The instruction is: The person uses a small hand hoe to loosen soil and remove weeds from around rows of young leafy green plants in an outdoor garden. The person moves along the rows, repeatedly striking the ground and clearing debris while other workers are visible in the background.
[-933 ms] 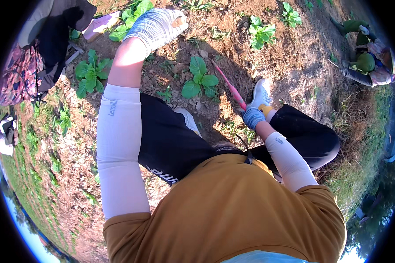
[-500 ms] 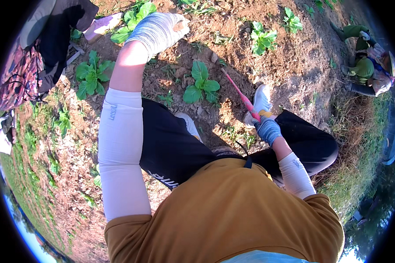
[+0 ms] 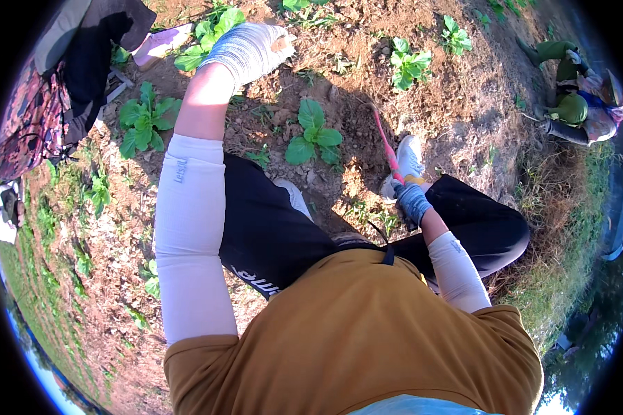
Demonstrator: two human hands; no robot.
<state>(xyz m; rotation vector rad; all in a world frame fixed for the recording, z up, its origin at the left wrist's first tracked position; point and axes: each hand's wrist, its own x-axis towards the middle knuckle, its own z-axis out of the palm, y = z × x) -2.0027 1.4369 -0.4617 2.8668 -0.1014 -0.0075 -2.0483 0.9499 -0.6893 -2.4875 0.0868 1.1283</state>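
Observation:
My left hand (image 3: 249, 52), in a pale striped knit glove, is raised over the soil at upper left. Its fingers are curled closed, and whatever they may hold is hidden. My right hand (image 3: 413, 201), in a grey-blue glove, grips a slim pink garden tool (image 3: 386, 146) by its near end. The tool's thin far end reaches the soil; its exact head is hard to make out. Left of the tool grows a leafy green seedling (image 3: 313, 134), touched by neither hand. One white shoe (image 3: 410, 160) stands just right of the tool.
More seedlings (image 3: 410, 63) grow from the dry soil ahead, with another plant (image 3: 144, 120) at left. A person in dark and patterned clothing (image 3: 38, 117) is close at far left. Another person (image 3: 576, 97) crouches at far right beside dry grass (image 3: 550, 228).
The tool has swung so that its far end lies further right. My right hand has shifted slightly left; my left hand stays nearly in place.

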